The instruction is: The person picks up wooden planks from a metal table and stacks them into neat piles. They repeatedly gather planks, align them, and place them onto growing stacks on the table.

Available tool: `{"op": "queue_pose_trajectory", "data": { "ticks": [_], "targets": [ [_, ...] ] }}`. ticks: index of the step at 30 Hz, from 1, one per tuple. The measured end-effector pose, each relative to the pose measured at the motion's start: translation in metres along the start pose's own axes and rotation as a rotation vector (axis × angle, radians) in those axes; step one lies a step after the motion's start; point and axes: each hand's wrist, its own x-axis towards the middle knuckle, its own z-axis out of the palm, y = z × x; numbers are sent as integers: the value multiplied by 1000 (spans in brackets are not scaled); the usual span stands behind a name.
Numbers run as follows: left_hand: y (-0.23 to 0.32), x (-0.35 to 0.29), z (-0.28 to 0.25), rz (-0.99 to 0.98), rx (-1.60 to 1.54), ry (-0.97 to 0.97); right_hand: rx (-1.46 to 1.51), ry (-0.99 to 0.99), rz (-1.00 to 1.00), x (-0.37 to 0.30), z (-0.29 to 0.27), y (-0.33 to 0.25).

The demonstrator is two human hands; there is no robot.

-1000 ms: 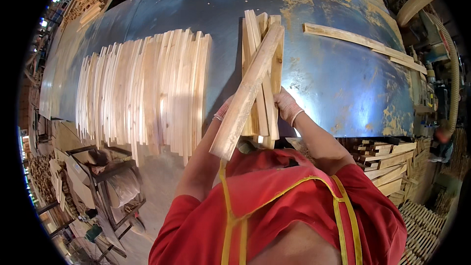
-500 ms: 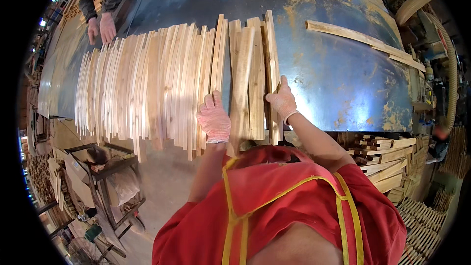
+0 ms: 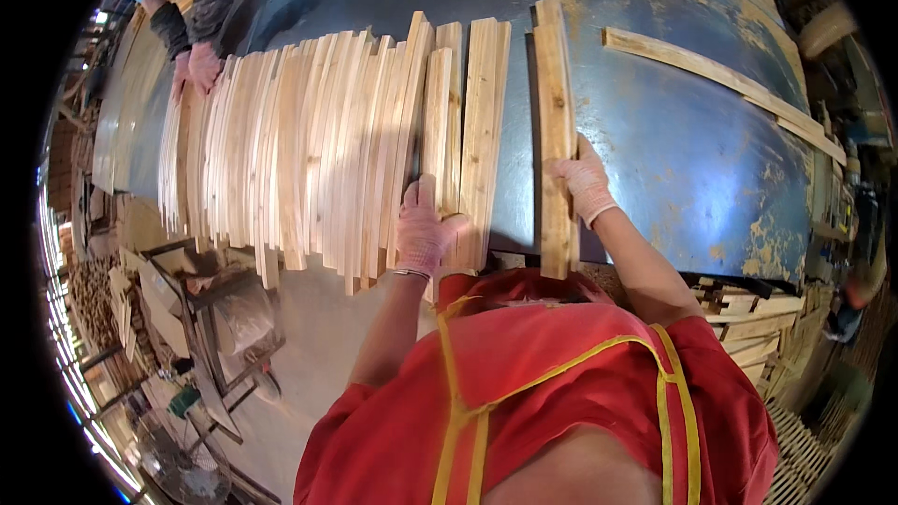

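Laying wooden slats side by side on a blue table.

Pressing left hand flat on the slat row; gripping a separate slat with right hand, apart from the row; resting farther off, a co-worker's gloved hands at the row's far end.

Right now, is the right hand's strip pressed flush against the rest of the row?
No: the strip under the right hand lies apart, with bare blue table between.

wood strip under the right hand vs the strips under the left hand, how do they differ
The single strip under the right hand lies alone, with bare blue table on both sides; the strips under the left hand sit packed edge to edge in a long row. Both are pale wood, overhanging the near table edge.
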Motion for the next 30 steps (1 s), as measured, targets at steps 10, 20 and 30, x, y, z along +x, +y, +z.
{"op": "queue_pose_trajectory", "data": {
  "ticks": [10,20,30],
  "targets": [
    [37,1,25,-185,219,70,-640,-12,-179,14,-12,-34],
    [15,-7,44,-99,-369,183,-255,-169,-145,4,-12,-37],
    [10,-16,-45,-146,-187,308,-616,-52,-550,-53,132,45]
  ]
}}
